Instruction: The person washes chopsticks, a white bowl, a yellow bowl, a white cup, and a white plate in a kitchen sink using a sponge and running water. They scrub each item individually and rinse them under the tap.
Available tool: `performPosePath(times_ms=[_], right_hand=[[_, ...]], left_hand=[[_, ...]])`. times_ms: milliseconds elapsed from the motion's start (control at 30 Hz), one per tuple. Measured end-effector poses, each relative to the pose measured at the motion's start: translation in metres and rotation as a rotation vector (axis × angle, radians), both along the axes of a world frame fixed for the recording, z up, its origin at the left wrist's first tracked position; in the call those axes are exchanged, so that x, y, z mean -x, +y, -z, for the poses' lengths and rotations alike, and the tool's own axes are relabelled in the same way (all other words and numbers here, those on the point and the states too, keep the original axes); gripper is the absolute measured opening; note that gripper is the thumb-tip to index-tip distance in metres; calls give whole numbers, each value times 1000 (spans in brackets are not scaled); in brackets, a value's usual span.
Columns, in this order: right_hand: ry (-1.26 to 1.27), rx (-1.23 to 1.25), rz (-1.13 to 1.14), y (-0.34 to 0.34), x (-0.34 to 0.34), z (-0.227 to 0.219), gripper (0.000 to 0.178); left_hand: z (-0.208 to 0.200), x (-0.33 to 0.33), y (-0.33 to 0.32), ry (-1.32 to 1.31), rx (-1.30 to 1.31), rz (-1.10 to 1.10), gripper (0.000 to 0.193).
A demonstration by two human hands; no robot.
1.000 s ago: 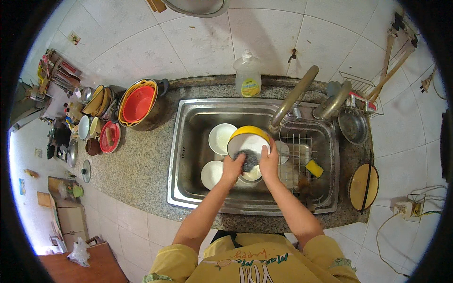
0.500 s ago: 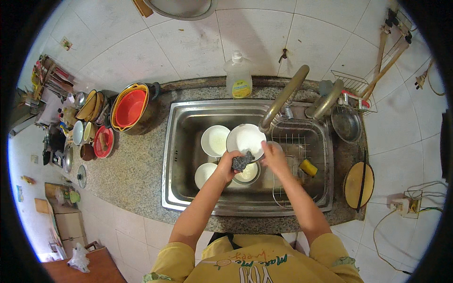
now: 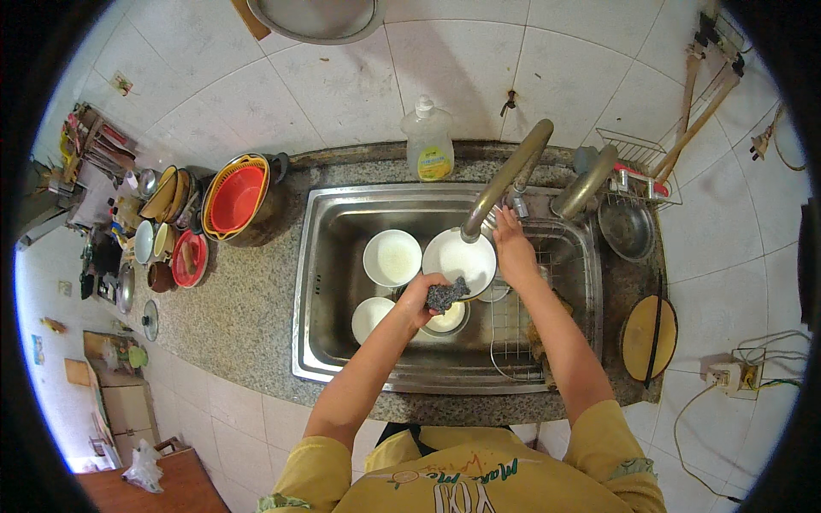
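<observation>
Left hand (image 3: 423, 297) closed, pinching the near rim of a white round bowl (image 3: 459, 256) and gripping a grey steel-wool scrubber (image 3: 448, 295) at the same spot. Right hand (image 3: 515, 250) bare, fingers extended toward the base of the metal faucet (image 3: 511, 178); contact there cannot be told. Judged as hand-washing, at a point between scrubbing and rinsing. The next move seems to call for a sure left-hand hold on the wet rim, and a careful right-hand touch at the faucet. Held bowl lies ahead and right of the left hand, just left of the right hand, beneath the spout, over the steel sink (image 3: 303, 282). Around the left hand: one white bowl (image 3: 392, 258) ahead-left, another (image 3: 369, 319) to its near left, a third (image 3: 448, 321) just nearer the body, partly covered. Wire rack (image 3: 511, 344) lies nearer the body than the right hand.
</observation>
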State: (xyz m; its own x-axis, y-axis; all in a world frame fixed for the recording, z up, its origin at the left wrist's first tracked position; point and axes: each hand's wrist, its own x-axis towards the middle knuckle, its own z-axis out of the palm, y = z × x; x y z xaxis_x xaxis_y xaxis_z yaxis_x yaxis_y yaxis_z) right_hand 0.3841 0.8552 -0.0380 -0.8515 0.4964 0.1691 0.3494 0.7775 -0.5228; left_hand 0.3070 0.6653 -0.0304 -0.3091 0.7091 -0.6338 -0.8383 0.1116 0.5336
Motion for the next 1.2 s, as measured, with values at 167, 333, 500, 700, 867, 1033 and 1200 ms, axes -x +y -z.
performPosePath(times_ms=[167,333,500,700,867,1033,1200], right_hand=[[279,780,67,-14,-8,-14,39],[132,1817,77,-35,-25,-5,49],[136,1557,203,-45,-22,-3,56],[134,1579,232,-64,-19,-5,56],[245,1456,259,-75,-17,-11,52],[338,1305,294,-80,-18,8,48],[277,1220,298,-77,-22,-13,47]], left_hand=[[-5,0,-4,65,4,-25,14],[-19,-1,-3,205,36,88,26],[-25,-1,-6,1165,392,43,57],[-40,-13,18,1722,145,-18,59],[-24,-18,21,1603,543,282,42],[5,-20,34,1155,205,113,38],[-14,-12,24,1527,127,793,38]])
